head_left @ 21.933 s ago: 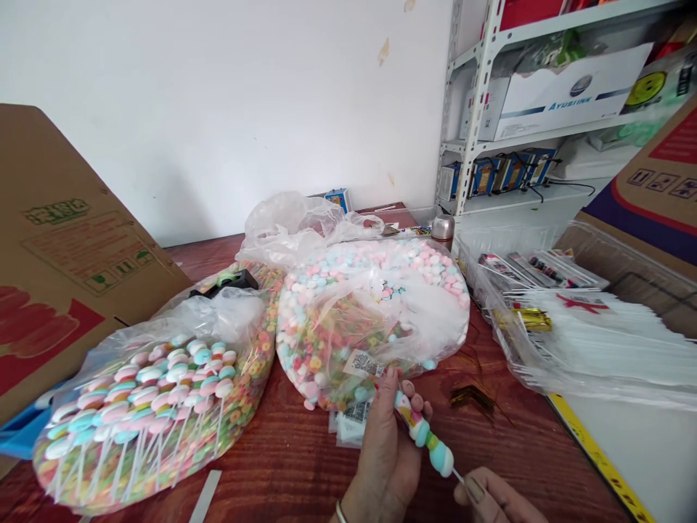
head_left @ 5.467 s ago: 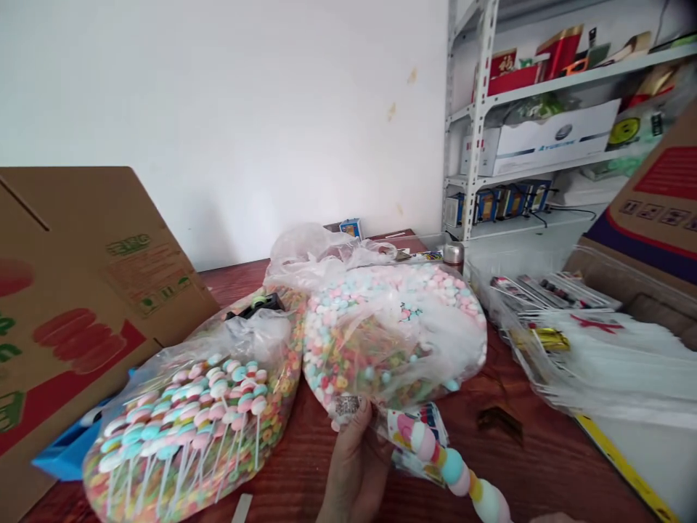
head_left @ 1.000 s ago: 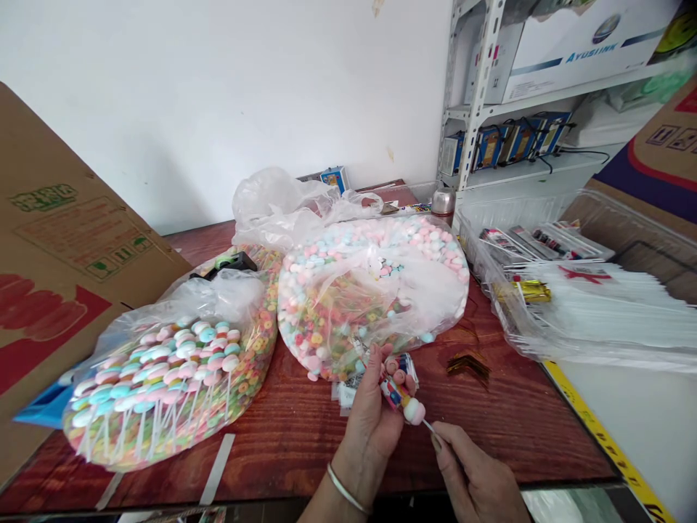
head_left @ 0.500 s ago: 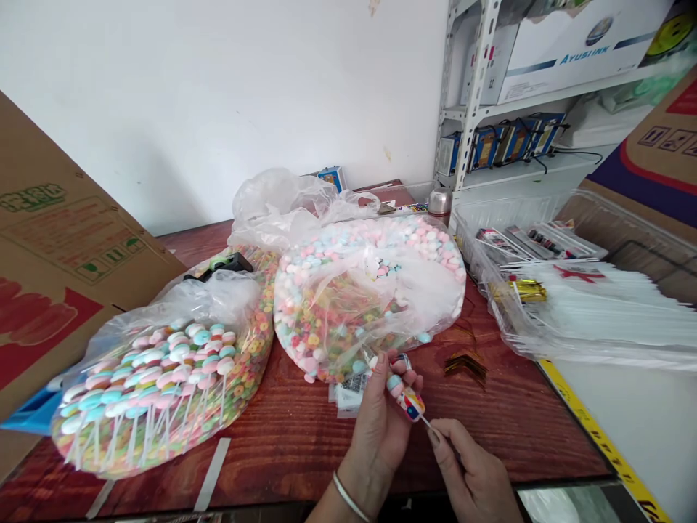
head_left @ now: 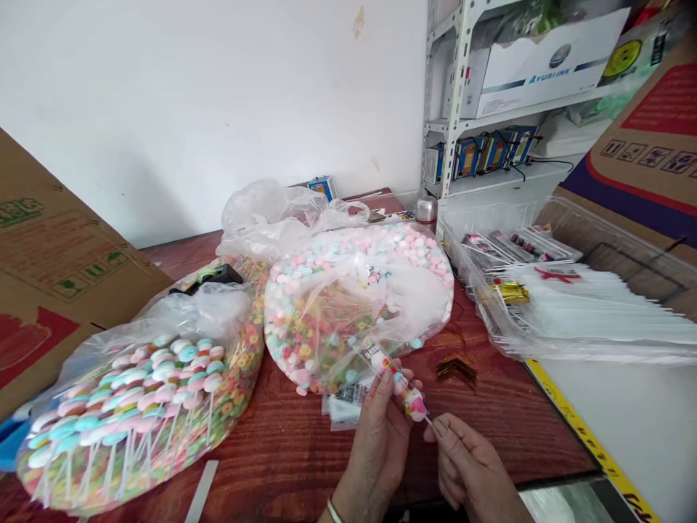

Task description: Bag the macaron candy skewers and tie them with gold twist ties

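- The candy (head_left: 414, 403) is already in the clear sleeve (head_left: 374, 351); only a bit of white stick (head_left: 428, 420) shows at the lower end, between my two hands.
- My left hand (head_left: 384, 436) is curled around the sleeved candy, thumb on top and fingers behind, gripping it through the film.
- My right hand (head_left: 471, 457) has the stick pinched between thumb and forefinger, with the other fingers folded in beneath.
- It all sits tilted above the table (head_left: 294, 450), the printed top of the sleeve reaching over the near edge of the middle bag (head_left: 348, 305) and the stick end pointing back toward me.
- With the candy this far in, I'd judge the sliding-in to be mostly done, and the steering to be coming from my right fingers. How snugly it fills the top I can't tell, since my left fingers cover part of it.
- I see no tie around the stick, so I take the sleeve as unfastened. The gold ties (head_left: 457, 369) lie loose on the table, beyond my right hand.
- More printed sleeves (head_left: 345, 410) lie flat just beside my left hand.
- Over on the left, the bare candy sticks (head_left: 136, 396) rest in rows on the ring candy bag (head_left: 247, 363), with no sleeves that I can see.
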A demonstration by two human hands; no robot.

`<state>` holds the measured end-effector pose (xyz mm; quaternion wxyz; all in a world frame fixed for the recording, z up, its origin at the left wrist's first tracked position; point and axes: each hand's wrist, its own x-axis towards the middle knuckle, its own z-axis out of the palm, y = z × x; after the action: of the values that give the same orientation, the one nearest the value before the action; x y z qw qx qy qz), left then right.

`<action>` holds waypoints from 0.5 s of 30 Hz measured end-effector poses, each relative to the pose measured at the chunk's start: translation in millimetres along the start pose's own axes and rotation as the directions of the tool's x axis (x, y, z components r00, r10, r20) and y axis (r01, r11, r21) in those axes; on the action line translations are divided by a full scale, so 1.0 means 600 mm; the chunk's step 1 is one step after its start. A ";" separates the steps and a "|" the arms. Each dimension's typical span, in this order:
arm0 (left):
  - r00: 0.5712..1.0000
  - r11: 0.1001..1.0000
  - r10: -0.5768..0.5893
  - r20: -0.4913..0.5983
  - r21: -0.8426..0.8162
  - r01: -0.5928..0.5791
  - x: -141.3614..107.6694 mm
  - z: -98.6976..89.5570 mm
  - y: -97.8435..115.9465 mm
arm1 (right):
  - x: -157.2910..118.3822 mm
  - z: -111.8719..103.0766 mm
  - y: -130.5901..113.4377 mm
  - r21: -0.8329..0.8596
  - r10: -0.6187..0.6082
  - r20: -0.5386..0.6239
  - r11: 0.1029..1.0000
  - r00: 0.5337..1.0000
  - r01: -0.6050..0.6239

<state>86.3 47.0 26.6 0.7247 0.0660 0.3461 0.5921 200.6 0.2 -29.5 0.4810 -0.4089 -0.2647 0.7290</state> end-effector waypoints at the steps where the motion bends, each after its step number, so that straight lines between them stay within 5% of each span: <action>1: 1.000 1.000 0.013 -0.008 -0.004 -0.013 0.002 -0.001 0.005 | -0.002 -0.003 0.006 0.013 0.006 0.015 1.000 1.000 -0.006; 12: 0.970 1.000 0.014 -0.242 0.017 -0.010 0.023 0.004 0.043 | -0.016 -0.013 0.005 -0.191 0.030 0.097 0.982 0.995 -0.011; 15: 0.973 0.998 0.065 -0.220 -0.010 -0.069 0.020 0.005 0.051 | -0.019 -0.004 -0.002 -0.184 0.064 0.088 0.982 0.994 -0.047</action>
<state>64.0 67.5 39.1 0.6624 0.0056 0.4162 0.6229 205.4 -9.7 -26.0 0.4081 -0.4237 -0.3408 0.7334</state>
